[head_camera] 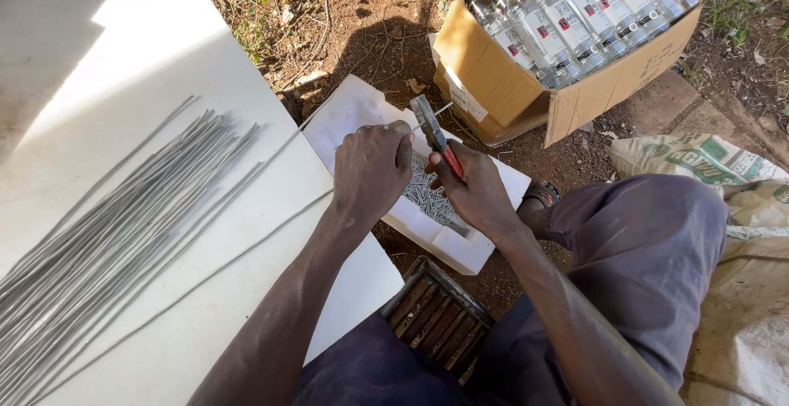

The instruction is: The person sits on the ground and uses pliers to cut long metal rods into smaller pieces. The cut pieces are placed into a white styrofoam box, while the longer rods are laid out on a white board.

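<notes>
A bundle of grey rods (107, 233) is spread on the white board (164, 61). 1 thin rod (246, 246) is pinched in the clenched left hand (371, 172) — its tip is caught in the red-handled pliers (436, 135), which are gripped by the right hand (477, 192) over a white foam tray (353, 110) — beside a cardboard box of bottles (567, 36).

Strong daylight falls from above and slightly from the far side, throwing hard-edged shadows. The flat white board (164, 69) on the left glares where the sun strikes it, nearly washing out its surface, while a broad soft shadow covers its far left corner. A dark shadow lies on the brown soil (386, 44) beside the open cardboard box of clear bottles (567, 36). Focus is sharp throughout, with mild wide-angle stretching toward the edges.
</notes>
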